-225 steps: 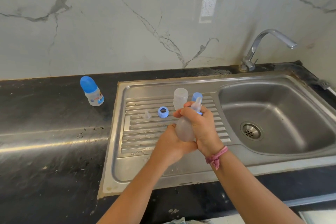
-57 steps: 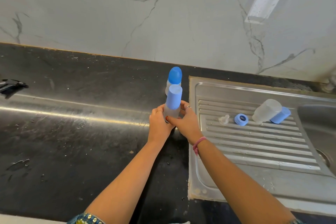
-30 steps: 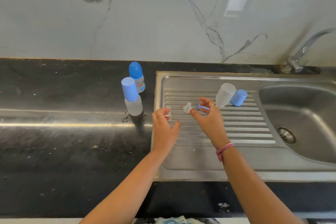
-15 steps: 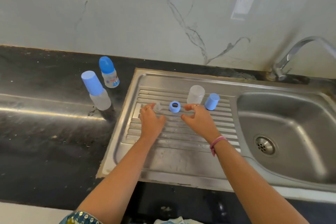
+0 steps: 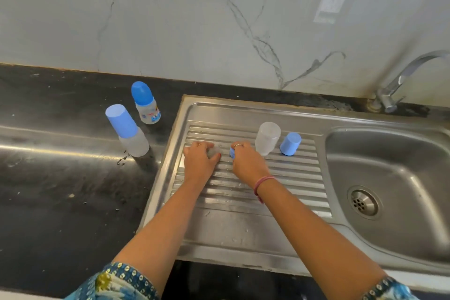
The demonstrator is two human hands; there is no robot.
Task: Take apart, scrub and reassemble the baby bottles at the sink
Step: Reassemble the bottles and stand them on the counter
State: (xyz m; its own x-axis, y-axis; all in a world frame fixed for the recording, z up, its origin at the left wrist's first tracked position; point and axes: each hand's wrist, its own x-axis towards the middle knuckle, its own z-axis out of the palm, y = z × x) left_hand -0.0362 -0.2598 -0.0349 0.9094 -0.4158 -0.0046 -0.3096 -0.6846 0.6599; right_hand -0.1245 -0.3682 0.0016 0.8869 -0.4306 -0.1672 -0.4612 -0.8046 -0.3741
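Head view, looking down: left hand [image 5: 200, 162] curled over a small clear silicone teat [image 5: 214, 151] on the ribbed steel drainboard [image 5: 243, 192], pinching it. Beside it, right hand [image 5: 247, 165] gripping a blue plastic screw ring [image 5: 232, 152] between thumb and fingers. Just beyond, a frosted clear bottle body [image 5: 267, 137] standing mouth down, with a blue plastic cap [image 5: 290, 143] right next to it. Farther left, on the black stone counter [image 5: 60, 178], a capped frosted bottle [image 5: 127, 130] upright, and behind that a printed bottle with a blue domed cap [image 5: 145, 102]. Far right, chrome tap [image 5: 399, 80].
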